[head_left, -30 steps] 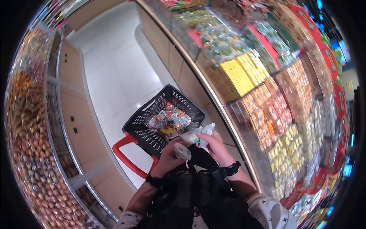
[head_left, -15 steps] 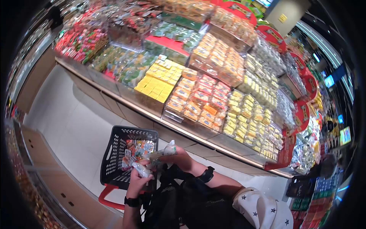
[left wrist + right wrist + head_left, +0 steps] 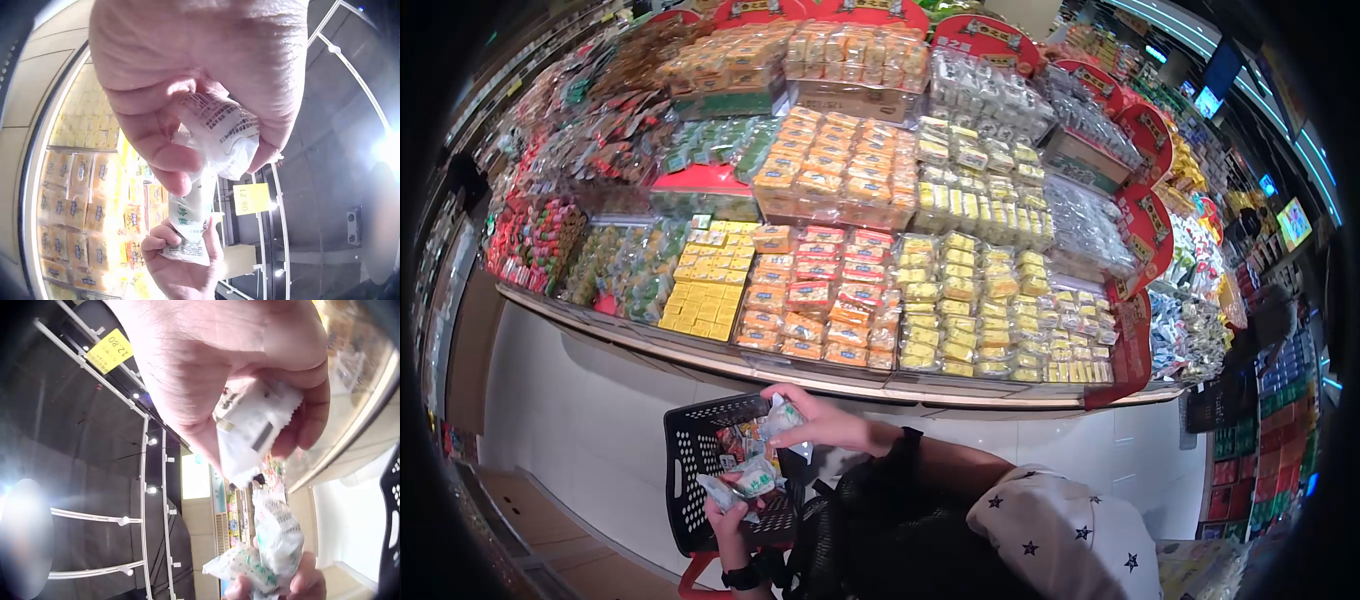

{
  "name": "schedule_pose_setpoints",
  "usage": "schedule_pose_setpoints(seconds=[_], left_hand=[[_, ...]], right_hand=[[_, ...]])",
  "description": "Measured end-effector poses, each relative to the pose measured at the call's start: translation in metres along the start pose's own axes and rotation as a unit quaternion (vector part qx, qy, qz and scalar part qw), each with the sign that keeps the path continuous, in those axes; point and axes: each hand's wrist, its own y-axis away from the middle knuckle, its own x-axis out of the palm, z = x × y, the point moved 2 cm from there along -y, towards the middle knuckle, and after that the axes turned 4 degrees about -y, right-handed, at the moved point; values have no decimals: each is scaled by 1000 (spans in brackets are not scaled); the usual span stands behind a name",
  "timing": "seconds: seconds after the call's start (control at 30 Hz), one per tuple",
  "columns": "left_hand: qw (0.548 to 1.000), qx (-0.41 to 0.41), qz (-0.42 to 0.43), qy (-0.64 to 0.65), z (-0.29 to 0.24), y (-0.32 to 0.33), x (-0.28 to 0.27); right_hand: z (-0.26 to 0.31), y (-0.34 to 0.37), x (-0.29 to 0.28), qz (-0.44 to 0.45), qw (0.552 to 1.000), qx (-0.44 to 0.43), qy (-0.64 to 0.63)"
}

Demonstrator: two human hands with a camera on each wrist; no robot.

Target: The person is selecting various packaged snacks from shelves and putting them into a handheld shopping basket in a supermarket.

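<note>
My left hand (image 3: 728, 525) holds white wrapped packets with green print over the basket. Two of them, a lower packet (image 3: 240, 565) and an upper packet (image 3: 279, 534), show bunched together in the right wrist view. My right hand (image 3: 830, 425) pinches another white packet (image 3: 256, 428) between thumb and fingers, near the far rim of the basket. Beneath both hands is a black perforated basket (image 3: 683, 460) with a red handle (image 3: 700, 572). Colourful wrapped packets (image 3: 730, 440) lie inside it, partly hidden by the hands.
A long display counter stands just beyond the basket, stacked with yellow packs (image 3: 705, 290), orange packs (image 3: 800, 325) and yellow-and-clear packs (image 3: 965, 310). Red signs (image 3: 1135, 340) edge it at the right. Pale floor tiles (image 3: 590, 430) lie at the left, beside wooden cabinets (image 3: 570, 530).
The head view has swung right and up, bringing more of the counter into sight. My hands have moved apart; the right one is now farther forward with its packet.
</note>
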Motion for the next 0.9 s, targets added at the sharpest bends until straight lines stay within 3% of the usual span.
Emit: schedule_pose_setpoints(seconds=[0.1, 0.23, 0.3, 0.33, 0.37, 0.4, 0.43, 0.5, 0.53, 0.57, 0.63, 0.9], left_hand=[[997, -25, 55, -51, -4, -15, 22], [980, -76, 149, -106, -2, -37, 60], [963, -94, 210, -142, 2, -55, 91], [952, -101, 242, -156, 5, -59, 103], [945, -108, 264, -163, 8, -63, 115], [923, -57, 317, -211, 6, -71, 130], [910, -61, 339, -229, 10, -77, 141], [884, -54, 384, -260, 12, -86, 168], [871, -44, 407, -272, 10, -89, 180], [863, -8, 431, -264, 12, -93, 188], [857, -20, 446, -258, 15, -97, 206], [813, -4, 495, -307, 19, -101, 226]], right_hand=[[18, 10, -39, -76, 979, -72, 176], [39, 37, -65, -139, 972, -121, 142], [55, 55, -83, -86, 961, -66, 256], [67, 66, -86, -70, 945, 26, 319], [68, 73, -93, -58, 919, 0, 390], [66, 81, -97, -46, 887, -25, 458], [63, 89, -106, -48, 887, -28, 458], [61, 105, -121, -73, 920, -147, 355], [64, 113, -124, -75, 920, -149, 356], [68, 121, -123, -75, 923, -110, 360], [72, 133, -131, -78, 924, -29, 373], [85, 145, -147, -37, 914, 47, 401]])
